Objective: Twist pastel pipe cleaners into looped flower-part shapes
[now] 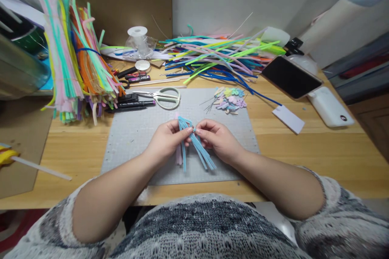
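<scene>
Blue pipe cleaners [200,151] hang in a bundle between my hands, their loose ends fanned down over the grey cutting mat [130,145]. My left hand [170,135] is closed on the bundle near its top, thumb laid across it. Close beside it, my right hand [217,135] pinches a small blue end or twist of the pipe cleaners with thumb and forefinger. Behind my left fingers, pale pink pipe cleaners [178,156] lie on the mat. Small pastel pieces with wire stems [232,99] are heaped beyond my right hand.
Green-handled scissors [167,98] and a black marker [142,104] lie at the mat's far edge. Bundled pipe cleaners [65,60] stand at left; a loose pile [219,54] spreads along the back. A phone [290,77], white power bank [331,107] and white card [288,119] lie at right.
</scene>
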